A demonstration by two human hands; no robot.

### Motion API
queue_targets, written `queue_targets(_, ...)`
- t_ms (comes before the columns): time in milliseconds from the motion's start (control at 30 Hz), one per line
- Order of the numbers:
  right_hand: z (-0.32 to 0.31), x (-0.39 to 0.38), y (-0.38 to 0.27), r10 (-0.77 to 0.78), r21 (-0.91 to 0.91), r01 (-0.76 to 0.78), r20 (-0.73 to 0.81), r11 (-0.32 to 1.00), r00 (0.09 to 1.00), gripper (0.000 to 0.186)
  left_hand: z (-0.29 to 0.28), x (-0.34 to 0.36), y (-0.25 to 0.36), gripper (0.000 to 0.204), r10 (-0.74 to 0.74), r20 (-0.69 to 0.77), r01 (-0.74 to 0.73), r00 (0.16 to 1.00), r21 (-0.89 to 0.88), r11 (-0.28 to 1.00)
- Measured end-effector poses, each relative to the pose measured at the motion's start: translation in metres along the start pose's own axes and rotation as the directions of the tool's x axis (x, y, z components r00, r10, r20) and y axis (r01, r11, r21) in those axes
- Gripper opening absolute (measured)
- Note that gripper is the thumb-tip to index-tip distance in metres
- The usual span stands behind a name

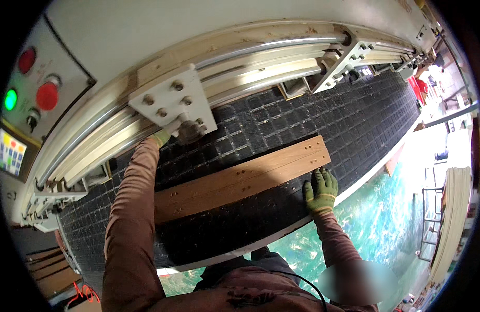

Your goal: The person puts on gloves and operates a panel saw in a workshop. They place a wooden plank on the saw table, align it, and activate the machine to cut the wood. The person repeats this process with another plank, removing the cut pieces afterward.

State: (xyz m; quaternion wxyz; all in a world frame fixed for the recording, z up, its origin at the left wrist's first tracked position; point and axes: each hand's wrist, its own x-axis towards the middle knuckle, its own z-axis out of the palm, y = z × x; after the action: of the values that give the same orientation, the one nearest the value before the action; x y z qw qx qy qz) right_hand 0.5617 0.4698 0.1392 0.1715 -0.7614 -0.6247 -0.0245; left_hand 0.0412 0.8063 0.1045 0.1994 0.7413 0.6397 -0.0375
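A brown wooden board (245, 177) with several small holes lies at a slant on the black gridded machine bed (370, 114). My right hand (321, 191), in a green glove, rests by the board's right end, fingers stretched out toward its near edge. My left arm reaches across the board's left part to the machine's rail. There my left hand (161, 138), also gloved, is next to a white metal bracket (169, 99) with bolts and a dark round knob (189, 131). Its fingers are mostly hidden, so their grip does not show.
Metal guide rails (281, 39) run along the far side, carrying a second white bracket (343, 66). A control panel (34, 88) with red buttons and a lit green one is at the left. Pale stacked strips (455, 218) and a metal rack (431, 218) stand at right on the green floor.
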Motion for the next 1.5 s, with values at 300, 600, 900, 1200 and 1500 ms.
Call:
queue_targets(300, 0.023, -0.006, 0.024, -0.161, -0.067, 0.156, -0.072, 0.985, 0.984, 0.054, 0.006, -0.175, 0.101, 0.085, 0.130, -0.004, -0.129, 0.992, -0.143, 0.981)
queue_targets(600, 0.029, -0.011, 0.030, -0.141, -0.063, 0.138, -0.044, 0.988, 0.989, 0.052, 0.031, -0.244, 0.123, 0.088, 0.060, -0.027, -0.064, 0.998, -0.153, 0.986)
queue_targets(900, 0.037, -0.008, 0.044, -0.159, -0.057, 0.156, -0.045, 0.986, 0.986, 0.050, 0.052, -0.242, 0.137, 0.042, 0.027, -0.283, -0.083, 0.959, -0.187, 0.979)
queue_targets(1200, 0.040, -0.007, 0.055, -0.194, -0.071, 0.190, -0.051, 0.979, 0.980, 0.051, 0.080, -0.254, 0.144, 0.018, 0.239, -0.568, -0.285, 0.788, 0.008, 0.959)
queue_targets(1500, 0.036, -0.009, 0.038, -0.193, -0.072, 0.189, -0.063, 0.979, 0.979, 0.050, 0.027, -0.185, 0.080, 0.050, 0.153, -0.441, -0.181, 0.884, -0.023, 0.983)
